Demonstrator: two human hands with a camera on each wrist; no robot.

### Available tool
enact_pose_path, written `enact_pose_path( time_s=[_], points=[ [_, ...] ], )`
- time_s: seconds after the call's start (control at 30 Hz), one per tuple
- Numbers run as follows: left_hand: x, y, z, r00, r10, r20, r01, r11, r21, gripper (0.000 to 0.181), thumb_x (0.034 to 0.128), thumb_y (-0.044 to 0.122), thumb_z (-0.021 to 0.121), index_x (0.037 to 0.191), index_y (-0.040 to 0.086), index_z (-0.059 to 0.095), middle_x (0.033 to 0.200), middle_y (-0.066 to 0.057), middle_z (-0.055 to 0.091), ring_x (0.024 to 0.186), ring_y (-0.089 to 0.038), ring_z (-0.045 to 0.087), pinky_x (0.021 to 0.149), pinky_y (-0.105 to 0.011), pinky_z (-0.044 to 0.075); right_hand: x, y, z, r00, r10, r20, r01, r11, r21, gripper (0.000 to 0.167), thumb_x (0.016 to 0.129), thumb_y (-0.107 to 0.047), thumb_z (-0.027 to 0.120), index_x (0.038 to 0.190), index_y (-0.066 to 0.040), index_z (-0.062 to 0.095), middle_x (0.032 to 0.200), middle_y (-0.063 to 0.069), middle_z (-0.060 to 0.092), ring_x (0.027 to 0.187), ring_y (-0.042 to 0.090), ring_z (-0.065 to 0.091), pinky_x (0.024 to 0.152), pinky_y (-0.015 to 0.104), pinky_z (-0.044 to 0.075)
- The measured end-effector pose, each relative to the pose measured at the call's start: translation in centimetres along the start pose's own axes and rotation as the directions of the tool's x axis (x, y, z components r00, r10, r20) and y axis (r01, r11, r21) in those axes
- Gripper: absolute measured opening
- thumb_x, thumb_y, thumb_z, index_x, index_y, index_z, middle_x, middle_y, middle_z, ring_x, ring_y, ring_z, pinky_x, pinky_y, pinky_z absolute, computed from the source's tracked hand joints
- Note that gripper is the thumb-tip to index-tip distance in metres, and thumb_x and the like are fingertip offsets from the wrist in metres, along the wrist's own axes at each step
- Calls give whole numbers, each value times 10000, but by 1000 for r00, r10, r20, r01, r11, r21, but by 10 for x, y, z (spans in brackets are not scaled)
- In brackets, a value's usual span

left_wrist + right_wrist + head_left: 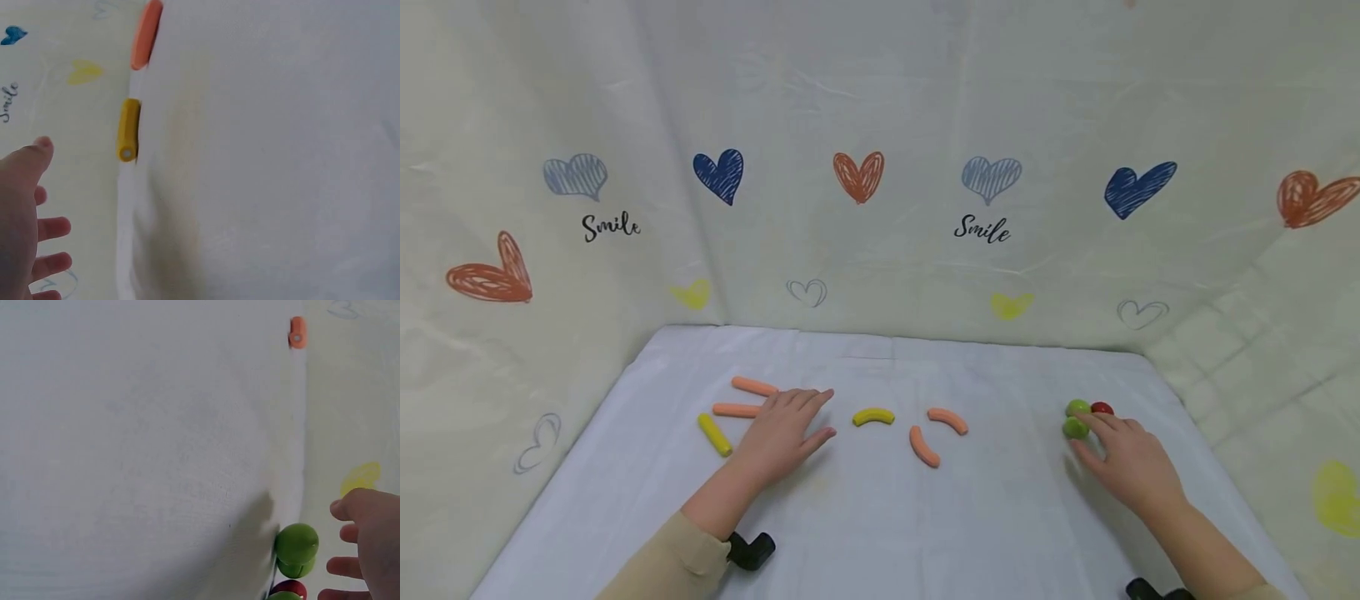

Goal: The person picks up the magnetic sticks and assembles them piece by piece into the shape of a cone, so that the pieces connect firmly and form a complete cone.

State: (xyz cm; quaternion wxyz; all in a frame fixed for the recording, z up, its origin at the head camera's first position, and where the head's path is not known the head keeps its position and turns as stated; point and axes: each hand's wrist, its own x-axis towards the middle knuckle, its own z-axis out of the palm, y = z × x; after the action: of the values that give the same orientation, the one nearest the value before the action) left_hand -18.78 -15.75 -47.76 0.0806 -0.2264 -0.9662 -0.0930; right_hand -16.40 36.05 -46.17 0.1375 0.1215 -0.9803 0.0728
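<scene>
Green balls (pixel 1076 427) lie just beyond the thumb and fingertips of our right hand (pixel 1131 467), with a red ball (pixel 1102 407) beside them, at the far side of its fingers. We have that hand's grip wide, thumb set apart; whether a fingertip brushes a ball, we cannot tell. Our left hand (pixel 781 435) is wide too, fingers stretched forward. Left of it we see two straight orange sticks (pixel 737 410), reaching its outline in the head view, and a yellow stick (pixel 714 435). Right of it lies a curved yellow piece (pixel 873 416), then two curved orange pieces (pixel 924 447), between our hands.
</scene>
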Motion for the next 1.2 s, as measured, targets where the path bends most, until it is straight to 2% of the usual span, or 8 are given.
enact_pose_path(
  time_s=[0.2,0.37,0.57,0.8,0.97,1.07,1.2],
  points=[
    [11,5,4,999,-13,43,14,1000,-4,612,978,563,521,1491,237,452,1419,-2,534,1315,-238,459,1102,-466,312,4,-3,-1,998,29,49,-27,999,-41,445,894,-296,692,1271,-65,635,1194,221,647,958,469,576,717,617,451],
    [23,8,8,995,-16,96,16,1000,-3,584,977,548,535,1467,234,485,1408,12,548,1310,-232,475,1087,-467,335,7,-3,2,998,47,42,-46,998,-39,426,894,-281,691,1254,-60,641,1165,220,651,927,473,575,699,614,447],
    [38,15,15,989,-24,143,31,998,-49,547,976,518,560,1440,230,520,1390,25,568,1292,-233,504,1042,-486,384,11,1,6,995,84,55,-83,996,-27,410,886,-260,694,1232,-44,651,1153,228,643,892,466,562,695,600,443],
    [52,23,22,984,-22,179,21,1000,5,478,976,469,587,1400,247,563,1338,32,599,1215,-215,560,967,-457,441,13,4,9,989,122,89,-119,992,-31,436,889,-273,676,1245,-24,633,1170,240,635,882,446,555,684,576,451],
    [60,27,25,982,5,190,-7,1000,11,427,971,423,616,1349,224,607,1284,22,632,1146,-219,599,903,-439,477,14,6,10,984,133,118,-130,991,-32,420,914,-274,662,1249,-22,637,1183,247,635,894,448,562,699,577,456],
    [64,29,26,982,17,190,-20,1000,15,387,976,403,615,1320,226,627,1245,32,647,1097,-207,612,865,-415,492,16,6,11,983,133,124,-130,991,-33,398,920,-265,665,1239,-28,648,1130,236,660,840,419,575,662,547,464],
    [69,32,27,981,15,195,-18,1000,12,345,982,387,610,1292,238,645,1228,43,648,1075,-200,613,850,-402,497,17,7,11,981,143,133,-142,990,-13,384,901,-254,703,1211,-31,658,902,176,676,721,347,571,565,471,445]
  ],
)
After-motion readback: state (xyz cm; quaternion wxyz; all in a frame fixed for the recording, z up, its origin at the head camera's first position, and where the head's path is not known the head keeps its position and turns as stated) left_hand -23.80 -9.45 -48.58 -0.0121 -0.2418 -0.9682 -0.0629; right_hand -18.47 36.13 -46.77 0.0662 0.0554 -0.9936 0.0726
